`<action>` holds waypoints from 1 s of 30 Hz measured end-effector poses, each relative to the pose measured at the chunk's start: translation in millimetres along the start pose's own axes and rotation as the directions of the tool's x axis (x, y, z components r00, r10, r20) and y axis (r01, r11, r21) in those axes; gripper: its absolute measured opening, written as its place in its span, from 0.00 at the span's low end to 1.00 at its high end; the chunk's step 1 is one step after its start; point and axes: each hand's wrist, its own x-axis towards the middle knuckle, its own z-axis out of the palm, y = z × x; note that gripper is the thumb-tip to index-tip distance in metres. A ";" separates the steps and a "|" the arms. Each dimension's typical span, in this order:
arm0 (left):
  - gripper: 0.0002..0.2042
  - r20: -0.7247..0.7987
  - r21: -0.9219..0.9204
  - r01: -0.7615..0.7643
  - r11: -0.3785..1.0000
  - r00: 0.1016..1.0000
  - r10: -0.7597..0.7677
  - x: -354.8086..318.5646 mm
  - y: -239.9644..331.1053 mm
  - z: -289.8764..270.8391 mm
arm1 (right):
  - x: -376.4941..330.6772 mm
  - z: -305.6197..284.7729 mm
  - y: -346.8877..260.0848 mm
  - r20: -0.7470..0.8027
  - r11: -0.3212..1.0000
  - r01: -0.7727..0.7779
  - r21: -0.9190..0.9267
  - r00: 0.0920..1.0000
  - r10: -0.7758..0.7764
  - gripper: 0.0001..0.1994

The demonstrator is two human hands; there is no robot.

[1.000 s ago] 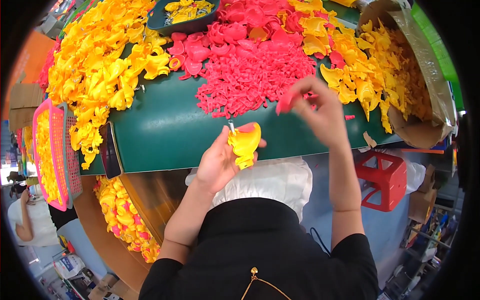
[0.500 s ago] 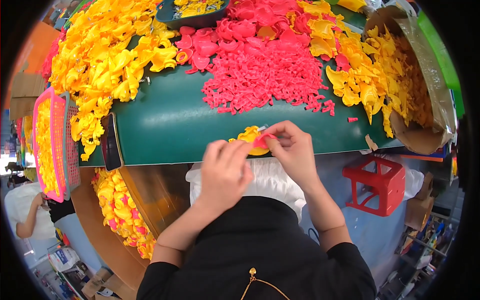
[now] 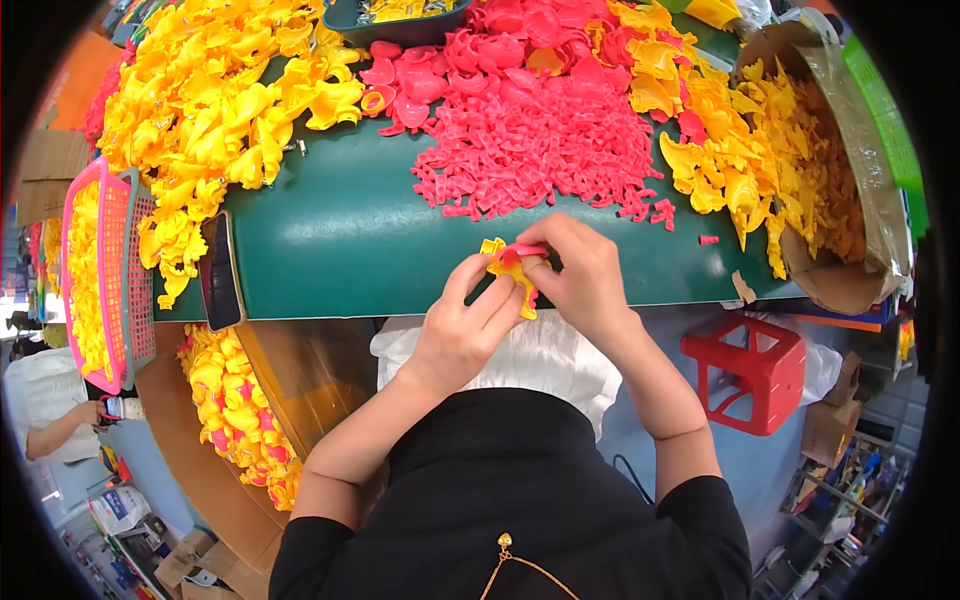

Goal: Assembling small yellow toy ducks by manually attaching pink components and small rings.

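Near the front edge of the green table (image 3: 330, 240), both my hands meet on one small yellow plastic part (image 3: 515, 274). My left hand (image 3: 463, 325) pinches it from the left and below. With thumb and fingertips, my right hand (image 3: 582, 272) holds a pink plastic piece (image 3: 530, 249) against the top of the yellow part. The fingers partly cover both pieces, so I cannot tell how they fit together. Beyond my hands lies a heap of small pink strips (image 3: 535, 150), with larger pink curved shells (image 3: 510, 50) behind it.
Yellow parts (image 3: 210, 100) are heaped at left, with a phone (image 3: 222, 272) and pink basket (image 3: 112, 270) nearby. At right, yellow shells spill from a cardboard box (image 3: 835, 278). Below stand a red stool (image 3: 745, 370) and a box of yellow-and-pink pieces (image 3: 240, 410). Another person's arm (image 3: 65, 425) shows far left.
The yellow part has been turned, from lying broad side up to slanting between my hands. My right hand has moved slightly up, and my left fingers have closed in around the part.
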 end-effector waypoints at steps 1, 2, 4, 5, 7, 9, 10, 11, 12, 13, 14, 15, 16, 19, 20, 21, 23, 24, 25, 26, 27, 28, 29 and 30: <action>0.15 0.008 -0.003 -0.022 1.000 1.000 0.023 1.3 0.0 -1.5 | 1.1 -2.9 -1.1 0.003 1.000 -0.001 0.002 1.000 0.001 0.09; 0.15 0.010 -0.004 -0.019 1.000 1.000 0.019 2.8 0.3 -2.3 | 3.7 -7.8 -3.8 0.040 0.999 -0.023 -0.043 0.999 0.024 0.10; 0.15 0.042 0.009 -0.029 1.000 0.999 0.028 4.7 0.2 -4.4 | 4.9 -9.4 -5.6 0.070 0.994 -0.054 -0.091 0.996 0.061 0.10; 0.15 0.047 0.004 -0.030 1.000 0.998 0.030 3.7 0.0 -4.8 | 5.2 -8.3 -5.0 0.057 0.997 -0.059 -0.057 0.996 0.062 0.10; 0.14 0.051 0.018 -0.024 1.000 0.998 0.023 3.5 -0.8 -4.4 | 5.6 -8.0 -5.1 0.043 0.997 -0.066 -0.027 0.997 0.067 0.11; 0.14 0.049 0.008 -0.030 1.000 0.998 0.030 4.4 -0.9 -3.4 | 4.6 -7.7 -7.6 0.045 0.993 -0.118 0.019 0.992 0.117 0.09; 0.14 0.045 0.003 -0.036 0.999 0.998 0.036 4.6 -0.9 -3.0 | 4.4 -7.2 -6.8 0.045 0.992 -0.123 0.019 0.992 0.122 0.09; 0.14 0.048 0.000 -0.035 0.999 0.998 0.035 4.4 -1.3 -2.8 | 5.0 -6.6 -5.2 0.046 0.997 -0.060 -0.041 0.997 0.062 0.07; 0.14 0.046 -0.004 -0.033 0.999 0.998 0.033 4.3 -1.8 -3.2 | 5.4 -6.5 -4.0 0.051 0.995 0.002 -0.100 0.999 0.003 0.06; 0.14 0.045 -0.007 -0.030 1.000 0.999 0.030 4.3 -1.8 -3.3 | 5.5 -6.7 -3.9 0.052 0.995 -0.004 -0.100 0.999 0.009 0.06; 0.14 0.049 -0.011 -0.029 1.000 0.998 0.029 4.3 -1.4 -3.2 | 5.8 -7.3 -4.3 0.073 0.994 -0.021 -0.110 0.997 0.029 0.06; 0.14 0.046 -0.018 -0.028 0.999 0.998 0.029 4.4 -1.1 -3.1 | 6.1 -7.6 -4.1 0.093 0.992 -0.038 -0.121 0.994 0.049 0.06; 0.15 0.044 -0.025 -0.028 0.999 0.999 0.029 4.5 -1.1 -3.0 | 6.3 -7.4 -2.8 0.093 0.992 -0.044 -0.120 0.994 0.055 0.06; 0.15 0.049 -0.029 -0.022 0.999 0.998 0.024 4.7 -1.3 -2.9 | 7.9 -7.0 1.2 0.107 0.995 -0.075 -0.068 0.991 0.082 0.06; 0.15 0.056 -0.034 -0.021 0.999 0.998 0.023 4.9 -1.1 -2.9 | 9.8 -7.9 1.7 0.128 0.994 -0.103 -0.043 0.986 0.108 0.06; 0.15 0.052 -0.031 -0.017 0.999 0.998 0.018 5.6 -1.4 -2.8 | 11.5 -8.6 2.0 0.147 0.991 -0.130 -0.019 0.980 0.131 0.07; 0.15 0.052 -0.033 -0.014 0.999 0.999 0.015 4.8 -0.8 -3.2 | 10.4 -6.7 0.4 0.151 0.991 -0.132 -0.025 0.979 0.135 0.07; 0.15 0.056 -0.035 -0.008 0.999 0.998 0.010 5.1 -0.4 -3.6 | 8.8 -5.2 -1.1 0.108 0.994 -0.062 -0.086 0.992 0.071 0.07; 0.15 0.060 -0.037 -0.003 0.999 0.998 0.006 5.5 0.0 -4.0 | 6.6 -4.7 -2.2 0.069 0.989 0.007 -0.149 0.998 0.003 0.07; 0.15 0.060 -0.038 -0.007 0.999 0.998 0.009 5.6 0.5 -4.3 | 3.2 -4.9 -2.9 0.066 0.988 0.006 -0.151 0.998 0.004 0.07; 0.15 0.062 -0.033 -0.019 0.999 0.998 0.021 6.4 -0.3 -3.6 | 0.8 -5.4 -2.6 0.077 0.981 0.023 -0.191 0.997 -0.009 0.08; 0.14 0.064 -0.028 -0.033 0.999 0.997 0.035 7.0 -1.0 -3.0 | 0.0 -7.3 -2.5 0.087 0.972 0.041 -0.232 0.996 -0.021 0.08; 0.14 0.058 -0.027 -0.043 0.999 0.997 0.045 6.1 -2.0 -2.4 | 1.4 -10.6 -2.9 0.078 0.970 0.043 -0.238 0.997 -0.025 0.08; 0.14 0.053 -0.023 -0.054 0.998 0.997 0.055 2.5 -3.2 -1.3 | 2.4 -14.1 -3.7 0.134 0.987 0.033 -0.155 0.991 -0.012 0.08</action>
